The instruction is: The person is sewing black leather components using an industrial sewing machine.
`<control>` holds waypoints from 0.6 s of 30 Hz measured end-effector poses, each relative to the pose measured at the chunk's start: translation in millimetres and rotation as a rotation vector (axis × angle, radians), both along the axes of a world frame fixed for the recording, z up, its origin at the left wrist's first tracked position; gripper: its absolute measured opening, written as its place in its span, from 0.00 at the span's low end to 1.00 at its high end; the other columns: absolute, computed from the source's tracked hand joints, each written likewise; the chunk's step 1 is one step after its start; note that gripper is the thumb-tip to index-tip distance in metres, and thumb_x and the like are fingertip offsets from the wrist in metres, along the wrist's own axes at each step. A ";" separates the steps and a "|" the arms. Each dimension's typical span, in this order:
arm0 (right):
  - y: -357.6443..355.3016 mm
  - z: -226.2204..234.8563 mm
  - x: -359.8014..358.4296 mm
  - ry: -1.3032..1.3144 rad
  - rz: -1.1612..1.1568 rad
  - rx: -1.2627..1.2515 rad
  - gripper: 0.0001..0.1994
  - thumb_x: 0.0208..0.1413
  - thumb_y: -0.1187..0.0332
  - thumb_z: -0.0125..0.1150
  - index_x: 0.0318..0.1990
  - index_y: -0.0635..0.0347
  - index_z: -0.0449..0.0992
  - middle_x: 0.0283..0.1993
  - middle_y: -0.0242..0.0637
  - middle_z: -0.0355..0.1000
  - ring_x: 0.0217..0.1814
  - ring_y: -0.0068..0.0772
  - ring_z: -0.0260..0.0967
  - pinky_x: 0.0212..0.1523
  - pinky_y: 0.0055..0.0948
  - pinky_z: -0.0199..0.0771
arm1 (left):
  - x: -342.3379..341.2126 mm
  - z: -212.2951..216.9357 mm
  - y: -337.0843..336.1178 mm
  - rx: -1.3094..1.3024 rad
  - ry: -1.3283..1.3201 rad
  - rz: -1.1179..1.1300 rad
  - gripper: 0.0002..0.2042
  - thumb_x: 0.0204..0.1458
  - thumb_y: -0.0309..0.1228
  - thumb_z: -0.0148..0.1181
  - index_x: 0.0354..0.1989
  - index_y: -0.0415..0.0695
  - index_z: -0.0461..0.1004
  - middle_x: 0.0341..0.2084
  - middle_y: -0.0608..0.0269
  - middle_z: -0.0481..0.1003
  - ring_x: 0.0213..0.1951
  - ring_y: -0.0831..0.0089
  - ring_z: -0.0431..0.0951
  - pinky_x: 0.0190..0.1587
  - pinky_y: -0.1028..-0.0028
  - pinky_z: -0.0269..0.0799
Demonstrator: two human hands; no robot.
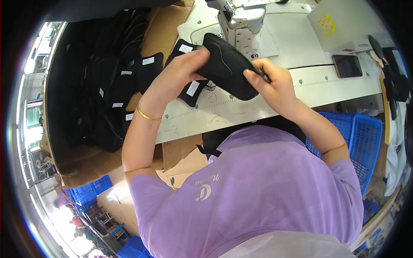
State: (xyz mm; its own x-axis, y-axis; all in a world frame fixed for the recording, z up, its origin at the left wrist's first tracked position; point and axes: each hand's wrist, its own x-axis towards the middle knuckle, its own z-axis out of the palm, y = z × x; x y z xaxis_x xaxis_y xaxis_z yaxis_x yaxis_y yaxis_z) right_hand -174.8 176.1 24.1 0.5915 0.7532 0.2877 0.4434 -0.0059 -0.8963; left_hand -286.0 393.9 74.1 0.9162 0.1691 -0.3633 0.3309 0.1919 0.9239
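Note:
A black textured fabric piece [226,64], curved like a shoe upper part, is held up over the white sewing table [258,99]. My left hand [180,71] grips its left end from above; a gold bangle sits on that wrist. Gripping the lower right edge is my right hand [271,79], fingers pinched. More black pieces with white labels [189,88] lie on the table just beneath and behind the held piece. The sewing machine head [236,17] stands directly behind it.
A cardboard box [86,163] on the left holds several black pieces with white tags [112,99]. A dark phone [346,65] lies on the table at right. A blue plastic crate [363,137] stands at right, below the table edge.

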 end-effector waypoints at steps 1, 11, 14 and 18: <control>0.3 3.8 3.8 0.001 0.000 -0.003 0.12 0.58 0.63 0.61 0.38 0.63 0.74 0.27 0.32 0.70 0.22 0.19 0.63 0.23 0.22 0.63 | -1.5 1.4 -1.0 0.234 -0.010 -0.035 0.20 0.57 0.45 0.58 0.43 0.37 0.77 0.35 0.62 0.78 0.35 0.79 0.77 0.33 0.80 0.74; 15.0 -9.2 23.7 0.326 0.305 0.107 0.13 0.65 0.60 0.53 0.38 0.62 0.75 0.25 0.24 0.65 0.27 0.14 0.60 0.28 0.18 0.63 | -2.1 -2.1 6.1 -0.035 -0.020 -0.096 0.11 0.52 0.33 0.64 0.37 0.38 0.77 0.26 0.69 0.77 0.23 0.87 0.73 0.21 0.86 0.65; 16.2 -3.3 28.6 0.182 0.330 0.089 0.12 0.64 0.62 0.55 0.36 0.63 0.75 0.24 0.24 0.65 0.25 0.14 0.60 0.26 0.18 0.62 | -2.0 -8.2 7.8 -0.046 0.009 -0.104 0.10 0.52 0.32 0.64 0.36 0.37 0.77 0.26 0.69 0.77 0.22 0.86 0.73 0.22 0.85 0.66; 4.4 -8.7 20.4 0.739 0.204 0.075 0.12 0.59 0.61 0.61 0.32 0.61 0.77 0.23 0.24 0.67 0.23 0.14 0.61 0.25 0.18 0.61 | -2.0 -10.2 -10.7 0.076 -0.022 -0.103 0.13 0.55 0.36 0.62 0.38 0.37 0.78 0.24 0.71 0.75 0.22 0.86 0.71 0.23 0.84 0.66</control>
